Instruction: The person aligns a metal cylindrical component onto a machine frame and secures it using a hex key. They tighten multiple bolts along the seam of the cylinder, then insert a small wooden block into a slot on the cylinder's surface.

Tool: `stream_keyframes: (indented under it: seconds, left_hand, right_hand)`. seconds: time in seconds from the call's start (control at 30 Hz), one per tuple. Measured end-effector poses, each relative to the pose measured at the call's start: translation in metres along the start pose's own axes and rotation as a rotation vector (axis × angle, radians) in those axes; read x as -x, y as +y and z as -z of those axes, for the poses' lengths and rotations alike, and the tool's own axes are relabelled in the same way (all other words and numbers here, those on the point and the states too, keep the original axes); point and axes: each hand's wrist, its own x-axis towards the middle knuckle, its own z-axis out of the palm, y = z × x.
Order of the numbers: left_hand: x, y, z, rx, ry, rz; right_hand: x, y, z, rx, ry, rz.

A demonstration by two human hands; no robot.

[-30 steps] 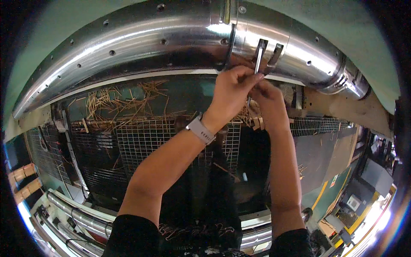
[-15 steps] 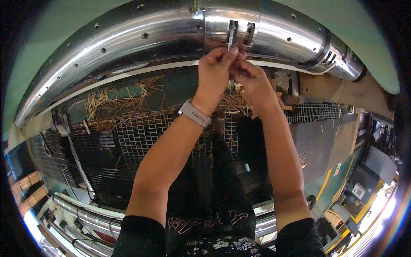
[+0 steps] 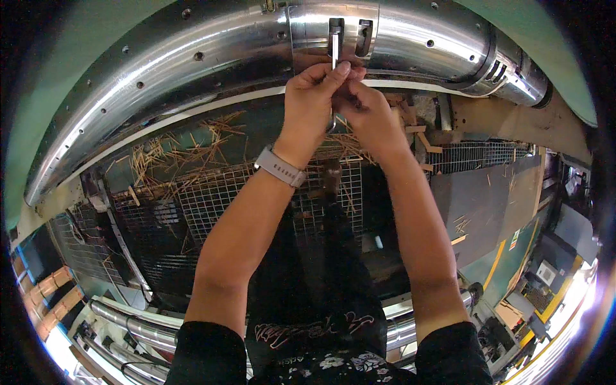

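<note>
In a pinch of thumb and fingers, my left hand holds a hex key, its bright shaft pointing away from me. The far end reaches into a dark slot in a steel collar on a large, shiny roller. A second slot lies just right of it. The key's curved lower end shows below the fingers, between my hands. My right hand is closed against the left one, with its fingertips curled in and partly hidden; what they grip cannot be made out.
Below the roller runs a pale rail. Thin wooden strips lie scattered beyond a wire grid. A dark grey board is on the right, and more metal rollers stand at lower left. Bolt holes dot the large roller.
The hex key now stands straighter, and its curved lower end has come into sight beneath my hands. Both hands appear slightly further left, as does the roller, since the view has shifted.
</note>
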Motion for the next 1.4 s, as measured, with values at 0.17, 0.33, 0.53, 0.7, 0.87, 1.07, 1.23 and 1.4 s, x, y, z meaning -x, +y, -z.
stream_keyframes:
  seconds: [0.17, 0.33, 0.53, 0.7, 0.87, 1.07, 1.23, 1.4]
  left_hand:
    - [-0.006, 0.006, 0.012, 0.104, -0.134, 0.074]
    - [-0.002, 0.007, 0.008, -0.007, -0.081, -0.005]
    - [0.0, -0.004, -0.002, 0.157, 0.009, -0.007]
    - [-0.005, 0.014, 0.008, 0.112, -0.136, 0.097]
    - [-0.001, 0.008, 0.014, -0.068, -0.019, 0.051]
    - [0.001, 0.007, 0.008, 0.056, -0.051, 0.036]
    - [-0.003, 0.015, 0.016, 0.026, -0.154, 0.039]
    - [-0.004, 0.01, 0.014, 0.006, -0.149, 0.02]
  right_hand:
    - [-0.007, -0.003, 0.002, -0.01, -0.103, 0.007]
    - [-0.003, 0.0, -0.008, -0.067, 0.045, -0.029]
    - [0.002, -0.006, 0.001, -0.102, -0.026, -0.04]
    - [-0.001, -0.007, 0.006, -0.038, -0.107, -0.09]
    - [-0.003, 0.004, -0.005, -0.04, 0.006, -0.1]
    - [0.005, -0.011, -0.003, -0.1, -0.033, -0.02]
    - [0.0, -0.013, 0.005, -0.066, -0.118, -0.23]
    - [0.0, -0.003, -0.006, -0.196, -0.02, -0.123]
